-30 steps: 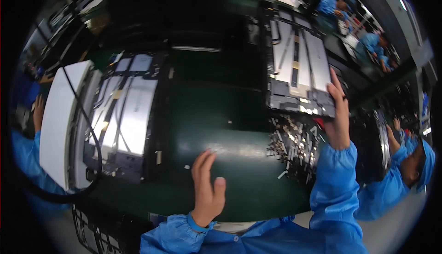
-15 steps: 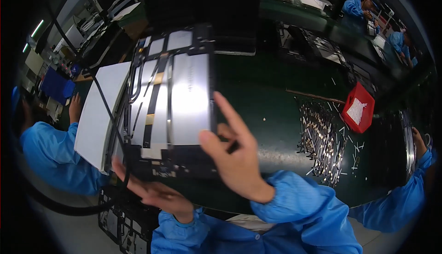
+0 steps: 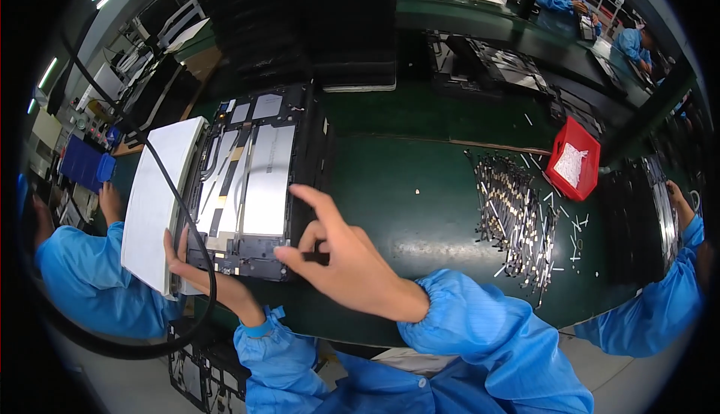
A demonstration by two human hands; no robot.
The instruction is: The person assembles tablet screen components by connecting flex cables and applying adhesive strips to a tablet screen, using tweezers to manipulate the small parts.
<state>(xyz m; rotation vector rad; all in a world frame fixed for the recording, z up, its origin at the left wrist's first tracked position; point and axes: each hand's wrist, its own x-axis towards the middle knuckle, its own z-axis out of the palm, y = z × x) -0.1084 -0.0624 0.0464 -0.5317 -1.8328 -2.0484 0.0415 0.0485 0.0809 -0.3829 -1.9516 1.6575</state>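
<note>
- Silver and black, a flat panel (image 3: 268,178) lies left of centre in the frame, face up on a dark stack (image 3: 320,148).
- Against the panel's right edge I see the right hand (image 3: 349,268), its thumb and forefinger spread well apart, forefinger higher up, thumb near the lower right corner.
- The left hand (image 3: 214,285) is at the panel's lower left corner, fingers pointing up; I cannot tell whether it pinches the edge or only touches it.
- Just left of the panel leans a white board (image 3: 159,196), and a black cable (image 3: 213,286) loops in front of both.
- Right of centre, a heap of thin strips (image 3: 517,223) spreads over the green table (image 3: 390,234).
- Beside the heap, toward the right, a red bin (image 3: 591,178) holds small white pieces (image 3: 570,165).
- A tall black pile (image 3: 349,39) stands at the top centre; more panels (image 3: 517,69) lie toward the upper right.
- At the right edge, a co-worker's hand (image 3: 679,202) rests by another dark pile (image 3: 636,226).
</note>
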